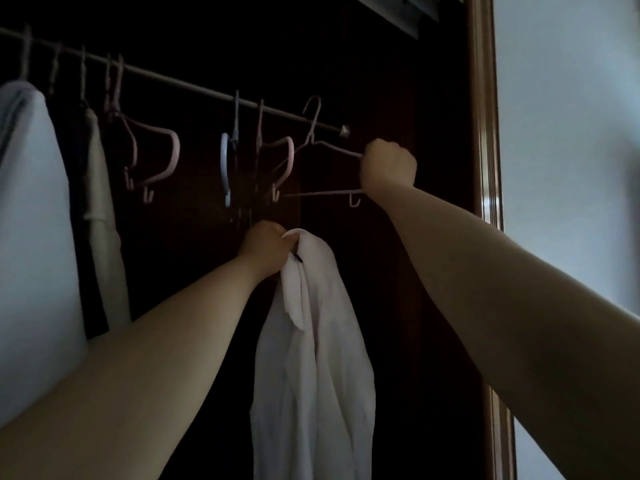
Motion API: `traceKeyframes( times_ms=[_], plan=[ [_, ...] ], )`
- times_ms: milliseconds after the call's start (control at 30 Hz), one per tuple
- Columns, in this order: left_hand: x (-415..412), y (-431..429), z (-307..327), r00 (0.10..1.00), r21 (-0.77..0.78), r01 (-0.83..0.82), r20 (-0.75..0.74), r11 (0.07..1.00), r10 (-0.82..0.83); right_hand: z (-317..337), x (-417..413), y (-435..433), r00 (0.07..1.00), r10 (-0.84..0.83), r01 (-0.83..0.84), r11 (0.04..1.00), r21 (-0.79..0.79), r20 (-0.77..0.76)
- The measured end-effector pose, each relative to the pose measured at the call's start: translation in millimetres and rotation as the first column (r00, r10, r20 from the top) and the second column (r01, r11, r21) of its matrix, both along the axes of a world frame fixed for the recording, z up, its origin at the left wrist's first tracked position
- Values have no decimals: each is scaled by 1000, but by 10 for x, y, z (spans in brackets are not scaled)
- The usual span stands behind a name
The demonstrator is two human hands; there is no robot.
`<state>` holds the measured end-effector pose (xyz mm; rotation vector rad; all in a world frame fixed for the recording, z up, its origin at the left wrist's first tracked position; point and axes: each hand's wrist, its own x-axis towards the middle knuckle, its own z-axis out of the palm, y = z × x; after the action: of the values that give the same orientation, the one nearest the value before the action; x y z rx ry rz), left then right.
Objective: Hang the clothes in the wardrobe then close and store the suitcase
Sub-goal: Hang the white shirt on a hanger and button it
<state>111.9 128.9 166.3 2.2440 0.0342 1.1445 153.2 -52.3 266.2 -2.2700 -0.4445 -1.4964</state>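
Both my arms reach up into a dark wardrobe. My left hand [266, 247] grips a white shirt [313, 358] by its collar, and the shirt hangs straight down below the fist. My right hand [388, 165] is closed round the right end of a thin pink hanger [329, 152]. That hanger's hook sits at the right end of the clothes rail [194, 88], just above it. The shirt is below and left of this hanger and does not touch it. The suitcase is out of view.
Several empty pink hangers [156, 157] and a pale blue one [225, 168] hang along the rail. A light garment [31, 237] and a beige one [100, 209] hang at the far left. The wooden wardrobe frame [485, 116] and a pale wall [571, 133] stand on the right.
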Motion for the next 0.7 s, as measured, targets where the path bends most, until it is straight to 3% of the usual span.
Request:
traceKeyframes(
  times_ms=[300,533,700],
  plan=[
    [-136,-115,-182,995,16,-6,-97,1000,8,-270,-76,-366,987,52,-20,978,206,-153],
    [-283,-354,-653,983,-42,54,-171,998,-61,-941,-191,-676,908,182,-21,920,391,-378],
    [-424,-476,-922,969,-28,84,-230,996,-88,-1361,-309,-882,864,235,29,859,512,-444]
  ],
)
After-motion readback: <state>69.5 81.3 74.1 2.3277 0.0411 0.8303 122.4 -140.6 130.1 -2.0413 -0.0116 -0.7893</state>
